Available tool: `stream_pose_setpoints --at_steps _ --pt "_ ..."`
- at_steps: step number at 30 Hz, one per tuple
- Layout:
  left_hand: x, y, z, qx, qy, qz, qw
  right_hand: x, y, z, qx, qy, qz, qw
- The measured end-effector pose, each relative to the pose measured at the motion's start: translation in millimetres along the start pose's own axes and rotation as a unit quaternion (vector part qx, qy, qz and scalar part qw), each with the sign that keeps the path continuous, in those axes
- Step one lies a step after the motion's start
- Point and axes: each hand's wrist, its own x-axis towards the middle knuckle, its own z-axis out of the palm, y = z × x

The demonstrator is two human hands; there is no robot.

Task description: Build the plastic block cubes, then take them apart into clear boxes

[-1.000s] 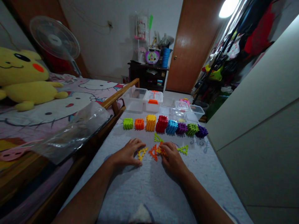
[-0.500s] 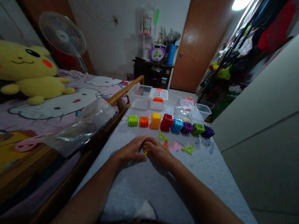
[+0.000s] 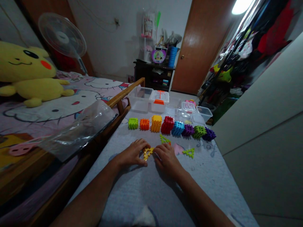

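Note:
My left hand [image 3: 136, 154] grips a yellow triangle building piece [image 3: 148, 153], thumb at its lower corner and fingers at its upper left. My right hand [image 3: 166, 156] has its fingertips against the right corner of that same piece. Whether more yellow triangles lie stacked beneath is unclear. Just past the right hand lies a green triangle piece [image 3: 164, 139], and a bit of an orange piece [image 3: 169, 143] peeks out above the knuckles, mostly hidden. Another green triangle piece [image 3: 189, 153] rests flat to the right.
Stacked square pieces form a row across the cloth: light green [image 3: 133, 123], orange [image 3: 144, 124], yellow [image 3: 156, 123], red [image 3: 168, 125], blue [image 3: 178, 128], purple and others. Clear plastic boxes [image 3: 141, 104] stand behind. At left, a wooden bed rail [image 3: 132, 90] borders the table, with a plastic bag [image 3: 80, 129].
My right hand has drawn back to the right, uncovering the yellow triangle. It now covers most of the orange piece. My left hand stays around the triangle; the camera view shifted slightly.

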Motion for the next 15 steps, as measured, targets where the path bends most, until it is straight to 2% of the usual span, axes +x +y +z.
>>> stream_pose_setpoints --at_steps 8,12,15 --pt "1.5 1.0 2.6 0.020 0.033 -0.034 0.999 -1.0 -6.2 14.4 -0.005 0.048 0.020 0.999" --pt "0.5 0.2 4.7 0.056 0.044 -0.040 0.997 -2.7 -3.3 12.6 0.021 0.075 0.018 0.997" --pt "-1.4 0.0 3.8 0.073 0.034 -0.041 0.996 -4.7 8.5 4.1 0.044 0.124 0.024 0.991"
